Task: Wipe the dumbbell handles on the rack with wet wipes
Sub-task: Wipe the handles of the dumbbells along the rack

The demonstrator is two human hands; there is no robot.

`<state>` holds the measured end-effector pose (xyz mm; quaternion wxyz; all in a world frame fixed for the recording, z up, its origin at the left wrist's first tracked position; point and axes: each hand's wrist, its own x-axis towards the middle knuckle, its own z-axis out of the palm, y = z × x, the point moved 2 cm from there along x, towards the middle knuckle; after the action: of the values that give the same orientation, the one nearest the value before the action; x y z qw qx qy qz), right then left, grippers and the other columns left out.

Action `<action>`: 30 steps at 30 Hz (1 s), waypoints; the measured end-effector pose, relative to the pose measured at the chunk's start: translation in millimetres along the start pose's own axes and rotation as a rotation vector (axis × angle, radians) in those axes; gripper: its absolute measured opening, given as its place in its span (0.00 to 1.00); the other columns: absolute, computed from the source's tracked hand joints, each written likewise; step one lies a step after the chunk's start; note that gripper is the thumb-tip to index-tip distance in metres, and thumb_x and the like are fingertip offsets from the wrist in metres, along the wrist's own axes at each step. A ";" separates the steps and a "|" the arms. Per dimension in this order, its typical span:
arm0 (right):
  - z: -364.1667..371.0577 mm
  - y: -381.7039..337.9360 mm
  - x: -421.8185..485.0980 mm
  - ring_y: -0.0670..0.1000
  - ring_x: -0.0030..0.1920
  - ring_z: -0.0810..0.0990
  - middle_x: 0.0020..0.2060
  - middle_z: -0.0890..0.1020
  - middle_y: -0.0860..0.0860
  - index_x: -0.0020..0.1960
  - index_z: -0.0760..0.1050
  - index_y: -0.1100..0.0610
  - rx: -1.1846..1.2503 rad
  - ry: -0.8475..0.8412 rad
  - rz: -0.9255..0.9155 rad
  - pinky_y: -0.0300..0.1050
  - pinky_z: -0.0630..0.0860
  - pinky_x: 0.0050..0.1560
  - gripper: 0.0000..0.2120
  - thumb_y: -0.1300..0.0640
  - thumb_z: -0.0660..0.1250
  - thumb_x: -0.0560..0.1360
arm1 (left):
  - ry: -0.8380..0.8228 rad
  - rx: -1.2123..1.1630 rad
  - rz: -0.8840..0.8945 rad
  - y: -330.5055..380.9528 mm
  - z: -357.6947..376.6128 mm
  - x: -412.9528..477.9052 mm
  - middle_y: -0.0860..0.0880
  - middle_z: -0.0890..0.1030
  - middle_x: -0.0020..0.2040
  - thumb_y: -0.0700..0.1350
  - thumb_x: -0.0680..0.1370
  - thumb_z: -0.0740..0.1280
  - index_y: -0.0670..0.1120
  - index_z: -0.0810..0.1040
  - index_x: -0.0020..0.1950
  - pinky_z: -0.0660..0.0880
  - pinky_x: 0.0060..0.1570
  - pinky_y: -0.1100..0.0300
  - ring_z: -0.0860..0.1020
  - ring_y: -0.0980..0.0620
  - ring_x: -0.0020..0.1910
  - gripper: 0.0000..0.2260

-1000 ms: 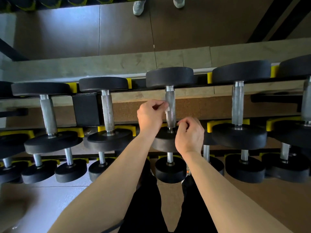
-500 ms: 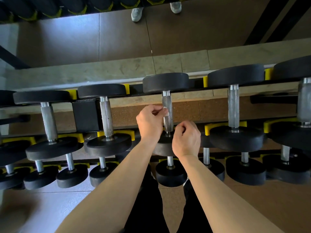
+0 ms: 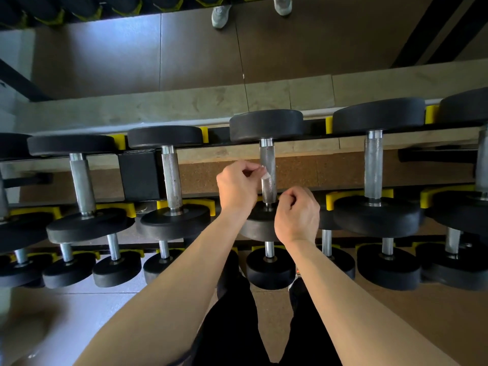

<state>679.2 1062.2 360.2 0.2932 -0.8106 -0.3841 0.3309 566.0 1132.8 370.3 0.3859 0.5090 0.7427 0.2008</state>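
Your left hand (image 3: 237,188) pinches the wet wipe (image 3: 265,176) to the dumbbell handle (image 3: 267,158), which runs away from you; your right hand (image 3: 297,215), curled and apparently empty, flanks its near end.

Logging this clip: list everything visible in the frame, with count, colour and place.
upper-tier dumbbells: six at least partly in view, black heads and silver handles, in a row across the rack's upper tier
lower-tier dumbbells: about eight, smaller, black and silver, in the row below; some hidden by the arms
cradles: several, yellow, under the dumbbell heads
wet wipe: one, white, against the middle upper handle
shoes: two, light grey, at the top edge
floor: brown, beyond the rack
trousers: black, bottom centre
left hand: pinches the wet wipe at the handle
right hand: fingers curled near the handle's lower end; unclear whether it holds anything
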 end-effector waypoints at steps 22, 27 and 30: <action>1.4 1.6 0.7 0.46 0.38 0.76 0.38 0.78 0.49 0.37 0.73 0.54 -0.020 0.016 -0.017 0.37 0.68 0.36 0.13 0.61 0.59 0.79 | -0.090 -0.008 0.080 -5.8 -9.0 -2.1 0.57 0.82 0.43 0.45 0.77 0.74 0.48 0.85 0.47 0.70 0.44 0.71 0.79 0.63 0.43 0.01; 1.3 0.9 0.7 0.45 0.37 0.76 0.37 0.78 0.49 0.37 0.74 0.55 -0.019 0.017 0.001 0.35 0.67 0.35 0.13 0.61 0.59 0.80 | 0.074 -0.090 0.150 12.4 0.6 16.5 0.57 0.82 0.47 0.46 0.76 0.75 0.50 0.84 0.50 0.70 0.44 0.75 0.78 0.65 0.45 0.04; -0.2 -0.1 0.5 0.44 0.36 0.75 0.37 0.77 0.49 0.36 0.73 0.55 -0.017 0.017 -0.003 0.35 0.65 0.35 0.13 0.62 0.59 0.80 | 0.014 0.005 0.242 3.0 2.3 9.4 0.56 0.81 0.47 0.44 0.75 0.75 0.49 0.85 0.49 0.70 0.45 0.76 0.77 0.64 0.44 0.04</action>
<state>679.5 1062.7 360.2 0.2901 -0.8154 -0.3854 0.3201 567.9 1142.4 367.5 0.3522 0.5943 0.6793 0.2476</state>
